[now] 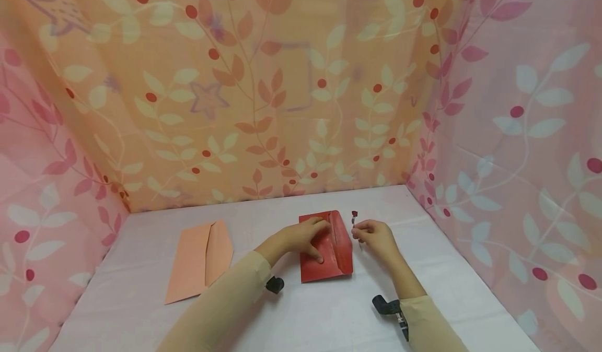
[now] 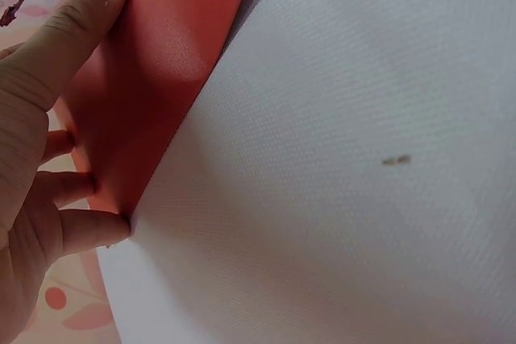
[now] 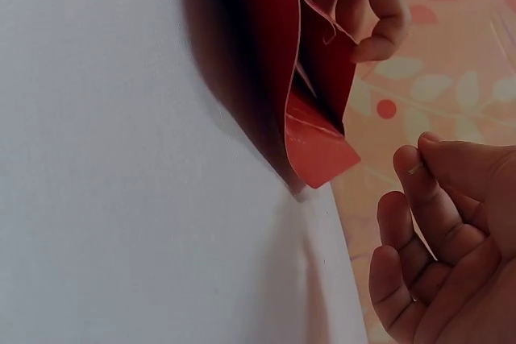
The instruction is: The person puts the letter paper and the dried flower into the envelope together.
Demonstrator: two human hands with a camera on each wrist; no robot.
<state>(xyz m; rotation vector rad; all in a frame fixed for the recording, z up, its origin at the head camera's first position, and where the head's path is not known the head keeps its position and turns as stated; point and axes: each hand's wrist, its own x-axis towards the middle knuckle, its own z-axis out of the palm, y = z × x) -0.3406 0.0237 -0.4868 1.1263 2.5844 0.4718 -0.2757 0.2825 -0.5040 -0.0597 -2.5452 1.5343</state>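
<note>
A red envelope [image 1: 320, 266] lies on the table with its flap folded out to the right. My left hand [image 1: 303, 237] grips it, thumb on its face and the other fingers at the far edge in the left wrist view. In the right wrist view the mouth of the envelope [image 3: 318, 147] gapes a little. Just right of the flap, my right hand [image 1: 376, 237] pinches a small dried rose [image 1: 355, 214] by its thin stem between thumb and forefinger, bud upward. The bud is not visible in the right wrist view, where the right hand [image 3: 451, 231] appears close up.
To the left lies a peach envelope [image 1: 190, 260], its flap also out to the right. A white cloth covers the table [image 1: 324, 315]. Patterned curtains [image 1: 282, 106] stand at the back and both sides. Black wrist mounts [image 1: 385, 305] stick out from the sleeves.
</note>
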